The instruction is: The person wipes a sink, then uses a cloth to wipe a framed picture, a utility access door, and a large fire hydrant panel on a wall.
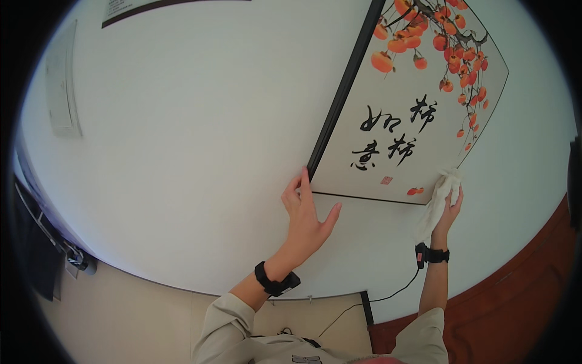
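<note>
A framed picture with orange persimmons on a branch and black brush writing hangs on a white wall, its thick black side edge facing left. My left hand is at its lower left corner, the raised fingertips at the black edge and the thumb spread away from it. A white cloth is in my right hand, against the picture's lower right edge; its loose end hangs down towards the wrist. Black straps with small devices sit on both wrists, and a cable runs down from the right one.
On the white wall are a pale panel at the far left and part of a dark-edged board at the top. A reddish-brown wooden surface lies at the lower right, beige floor tiles at the lower left. Dark items stand at the left edge.
</note>
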